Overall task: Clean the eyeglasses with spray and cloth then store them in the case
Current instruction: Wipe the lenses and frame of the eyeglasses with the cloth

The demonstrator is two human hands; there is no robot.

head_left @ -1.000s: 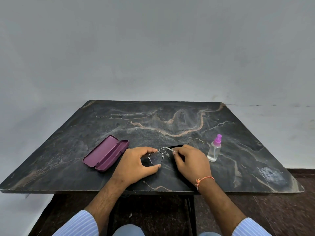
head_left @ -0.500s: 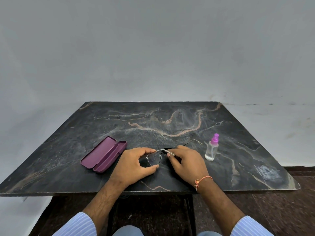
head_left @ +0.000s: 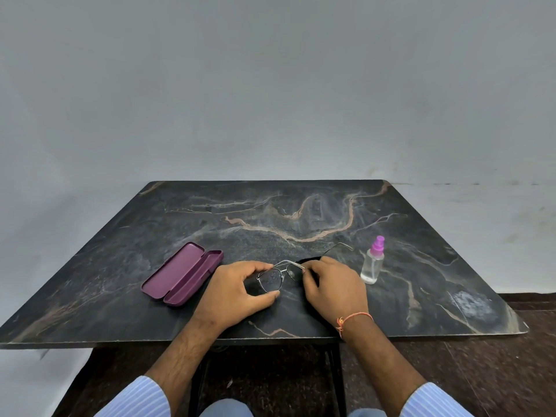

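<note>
Thin metal-framed eyeglasses [head_left: 272, 280] are held just above the dark marble table [head_left: 301, 218], near its front edge. My left hand [head_left: 234, 291] grips the left lens rim between thumb and curled fingers. My right hand [head_left: 334, 285] pinches the right lens through a black cloth [head_left: 310, 260], which is mostly hidden under the hand. One temple arm [head_left: 341, 245] sticks out behind my right hand. A purple eyeglass case [head_left: 183, 273] lies open to the left of my left hand. A small clear spray bottle [head_left: 373, 261] with a pink cap stands upright to the right of my right hand.
The table ends close in front of my forearms, and its back edge meets a grey wall [head_left: 270, 100]. A pale smudge [head_left: 472, 302] marks the tabletop at the front right corner. Dark floor [head_left: 481, 356] shows below the table.
My right hand's fingers have shifted slightly on the right lens with the cloth. The left hand keeps the same hold on the frame. The view has shifted a little.
</note>
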